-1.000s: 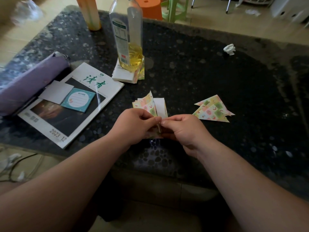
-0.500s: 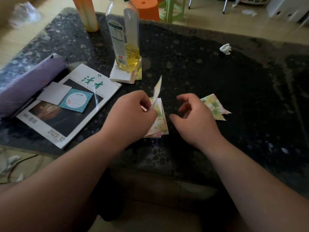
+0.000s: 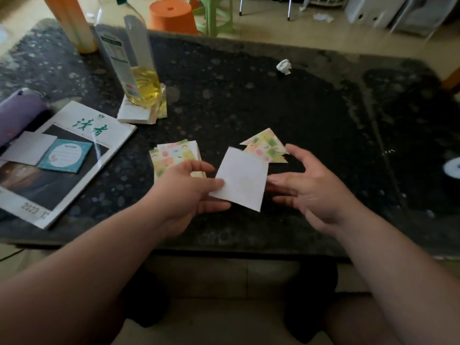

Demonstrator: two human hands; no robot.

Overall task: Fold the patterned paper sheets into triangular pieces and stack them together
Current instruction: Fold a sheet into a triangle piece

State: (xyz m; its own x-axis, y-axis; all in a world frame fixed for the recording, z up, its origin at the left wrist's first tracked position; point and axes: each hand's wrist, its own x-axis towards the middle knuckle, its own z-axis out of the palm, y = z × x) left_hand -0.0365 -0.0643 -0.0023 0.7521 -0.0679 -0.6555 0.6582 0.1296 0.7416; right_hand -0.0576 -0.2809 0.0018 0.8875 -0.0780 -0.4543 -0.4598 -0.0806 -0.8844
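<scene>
My left hand (image 3: 191, 188) pinches the left edge of a square paper sheet (image 3: 240, 179), white side up, held above the dark table (image 3: 249, 95). My right hand (image 3: 308, 185) is spread, its fingertips at the sheet's right edge. A small pile of flat patterned sheets (image 3: 174, 155) lies on the table just behind my left hand. Folded patterned triangles (image 3: 266, 144) sit stacked behind the held sheet, partly hidden by it.
An oil bottle (image 3: 134, 58) stands on more paper (image 3: 142, 112) at the back left. A magazine (image 3: 67, 160) with note cards and a purple pouch (image 3: 17, 115) lie at the left. A crumpled paper ball (image 3: 284, 66) sits further back. Stools stand beyond the table.
My left hand has lifted one sheet off the pile and carried it right, now white side up. My right hand has opened and moved to the sheet's right edge.
</scene>
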